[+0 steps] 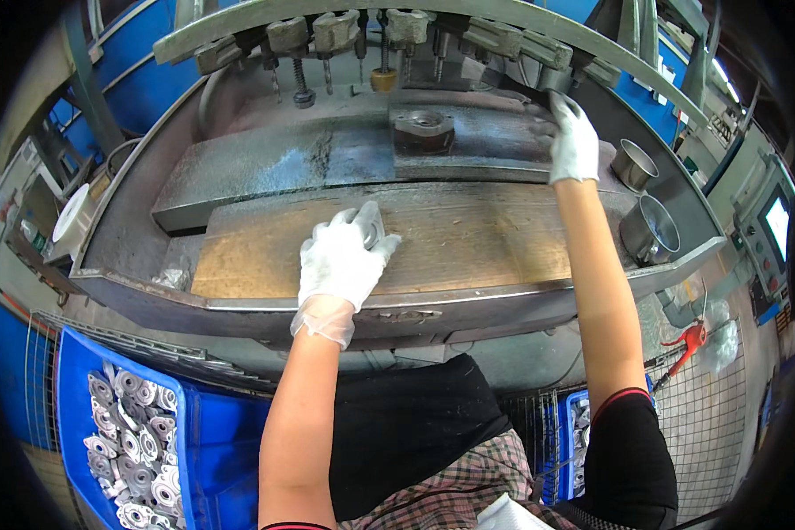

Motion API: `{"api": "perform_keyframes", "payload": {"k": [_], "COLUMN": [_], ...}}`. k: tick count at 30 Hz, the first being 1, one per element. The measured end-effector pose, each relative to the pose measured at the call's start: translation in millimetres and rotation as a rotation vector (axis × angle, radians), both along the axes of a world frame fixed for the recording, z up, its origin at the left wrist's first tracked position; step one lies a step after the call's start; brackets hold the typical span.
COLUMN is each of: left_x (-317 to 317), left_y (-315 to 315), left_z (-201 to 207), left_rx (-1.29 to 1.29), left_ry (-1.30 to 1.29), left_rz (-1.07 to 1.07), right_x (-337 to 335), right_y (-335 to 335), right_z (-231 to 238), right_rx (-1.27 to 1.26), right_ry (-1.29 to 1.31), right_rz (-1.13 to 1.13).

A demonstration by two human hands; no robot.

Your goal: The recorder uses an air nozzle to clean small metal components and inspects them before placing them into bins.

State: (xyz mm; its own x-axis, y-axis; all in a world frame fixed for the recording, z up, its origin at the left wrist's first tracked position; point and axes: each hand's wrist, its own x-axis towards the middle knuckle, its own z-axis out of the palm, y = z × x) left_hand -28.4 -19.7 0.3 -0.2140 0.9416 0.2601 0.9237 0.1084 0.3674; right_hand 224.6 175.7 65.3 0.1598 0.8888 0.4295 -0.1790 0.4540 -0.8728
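Gripped in the gloved left hand (343, 258) is a small grey metal part (370, 228), fingers curled about it over the worn brown plate of the bench (468, 243), near its front edge. Far right, the gloved right hand (574, 141) reaches to the back of the machine; its fingers rest against the grey clamp bar (539, 49), and whether they close on anything I cannot tell.

One more part (423, 129), round with a centre hole, sits on the dark steel slab at the far middle of the bench, beneath a row of threaded clamps. By my judgement the work is mid-cycle: one piece is seated in the fixture, another is in hand, not yet placed.

Near left, a blue bin (71, 389) holds a heap of similar grey castings (132, 442), so plenty seems left. A second blue bin (567, 442) shows at near right behind a wire mesh. Two shiny metal cups (649, 231) stand at the bench's right end. A lit screen (779, 225) on a grey panel is at far right; no label is legible. A red tool (687, 340) lies below it.
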Motion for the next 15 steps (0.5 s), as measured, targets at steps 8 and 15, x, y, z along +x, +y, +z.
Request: {"api": "perform_keyframes", "payload": {"k": [8,15], "left_x": [0,-6], "left_y": [2,3], "left_z": [-5,-11], "left_rx": [0.013,0.037], "left_ry": [-0.002,-0.004], "left_rz": [-0.014,-0.007], "right_x": [-48,-45], "right_y": [1,-39], "right_z": [-2,-19], "right_rx": [-0.059,0.024], "right_ry": [0.048,-0.091], "right_rz": [0.071,0.054]}}
